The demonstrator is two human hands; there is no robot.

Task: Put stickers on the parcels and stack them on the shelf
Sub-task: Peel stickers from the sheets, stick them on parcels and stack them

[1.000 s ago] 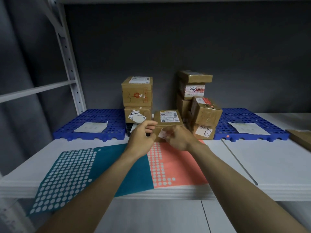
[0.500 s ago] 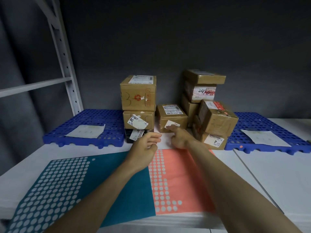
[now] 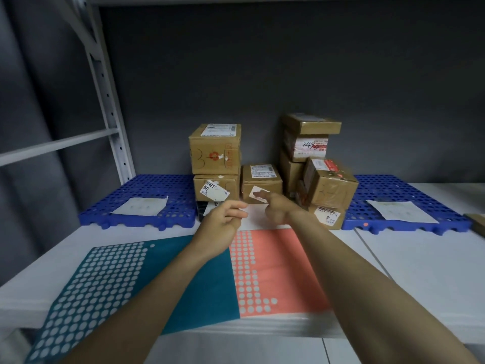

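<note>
A small brown parcel (image 3: 261,183) sits on the white shelf (image 3: 420,271) between two stacks of parcels. A white sticker (image 3: 258,191) lies on its front face. My right hand (image 3: 278,210) presses an extended finger on that sticker. My left hand (image 3: 223,224) hovers just left of it, fingers loosely curled, holding nothing. A teal sticker sheet (image 3: 110,290) and a salmon sticker sheet (image 3: 273,271) lie flat on the shelf under my forearms.
The left stack (image 3: 215,164) has two parcels. The right stack (image 3: 315,166) has several, one tilted. Blue perforated mats (image 3: 147,198) (image 3: 404,203) with white paper sheets flank the stacks. A brown item (image 3: 476,222) shows at the far right edge. A white shelf upright (image 3: 105,95) rises on the left.
The small parcel was moved back between the stacks. My right hand went from holding it to pressing the sticker on its front. My left hand let go and drew slightly back.
</note>
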